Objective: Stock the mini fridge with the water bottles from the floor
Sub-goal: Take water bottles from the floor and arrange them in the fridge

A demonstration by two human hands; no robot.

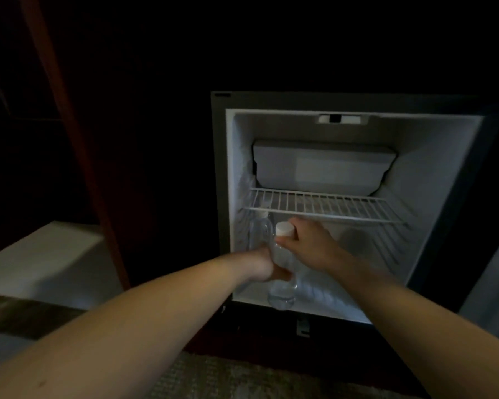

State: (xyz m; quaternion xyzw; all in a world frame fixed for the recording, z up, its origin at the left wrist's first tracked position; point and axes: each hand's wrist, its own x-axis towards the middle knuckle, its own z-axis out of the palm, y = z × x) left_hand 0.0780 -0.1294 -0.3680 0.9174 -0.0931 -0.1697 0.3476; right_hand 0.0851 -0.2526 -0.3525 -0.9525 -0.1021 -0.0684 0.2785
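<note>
Clear plastic water bottle with white cap [283,256] at lip of open white mini fridge [444,197], left hand [267,264] gripping its body, right hand [308,243] its neck. Second clear bottle [260,231] already inside; rest unseen.

Open space right of bottles [283,254]

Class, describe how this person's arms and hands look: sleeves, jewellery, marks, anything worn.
Both arms are bare to the picture's edge: no sleeves, gloves or cuffs show. Neither the left hand nor the right hand shows a ring, and neither wrist a watch or bracelet. The left forearm has a small faint mark. Dim light hides finer detail.
</note>
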